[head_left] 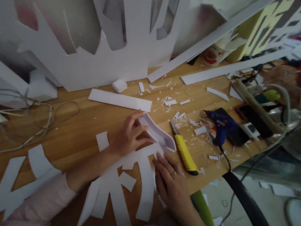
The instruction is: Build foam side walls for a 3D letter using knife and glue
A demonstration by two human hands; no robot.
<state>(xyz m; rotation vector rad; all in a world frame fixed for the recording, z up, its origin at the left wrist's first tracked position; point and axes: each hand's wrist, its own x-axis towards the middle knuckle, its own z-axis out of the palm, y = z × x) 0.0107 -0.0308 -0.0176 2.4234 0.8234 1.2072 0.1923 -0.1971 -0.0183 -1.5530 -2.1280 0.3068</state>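
Observation:
A white foam-board cutout (146,183), shaped like a character with several strokes, lies near the table's front edge. At its upper right end is a curved section with raised side walls (159,135). My left hand (131,135) holds this section from the left, its fingers bent over the wall. My right hand (173,181), wearing a ring, closes against the cutout just below; its thumb is partly hidden. Right of my hands lies a yellow utility knife (185,152), its blade pointing away from me. Beyond it a blue hot glue gun (221,122) rests with a small red light showing.
White strips (120,99) and small scraps (169,102) lie across the table (83,122). Another cutout (22,185) is at left, near looped cables (48,122). Phones (253,119) and a power strip (258,107) lie right. A large white cut panel (109,67) stands behind.

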